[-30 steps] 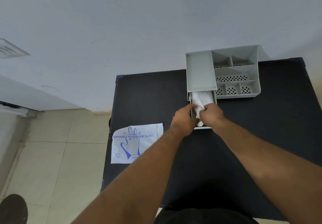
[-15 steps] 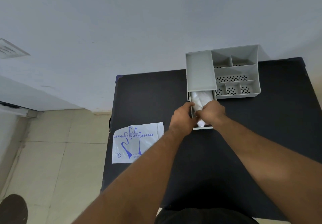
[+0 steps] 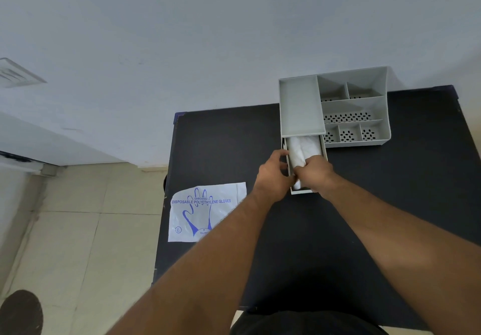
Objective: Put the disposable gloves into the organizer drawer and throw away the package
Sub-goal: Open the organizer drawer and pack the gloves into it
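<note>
A grey organizer (image 3: 302, 105) stands at the back of the black table (image 3: 223, 147). Its drawer (image 3: 303, 192) is pulled out toward me. A white wad of disposable gloves (image 3: 302, 148) lies inside the drawer. My right hand (image 3: 313, 171) presses down on the near part of the gloves, fingers curled over them. My left hand (image 3: 273, 175) grips the drawer's left wall. The flat white package (image 3: 205, 211) with blue glove print lies at the table's left edge, apart from both hands.
The organizer's open compartments (image 3: 354, 115) with perforated floors sit to the right of the drawer. A pale wall rises behind the table. Tiled floor (image 3: 78, 243) lies to the left, with a dark round object (image 3: 20, 314) at the bottom left corner.
The gloves have gone deeper into the drawer and lie flatter. My right hand has shifted slightly forward over them; my left hand stays on the drawer's side.
</note>
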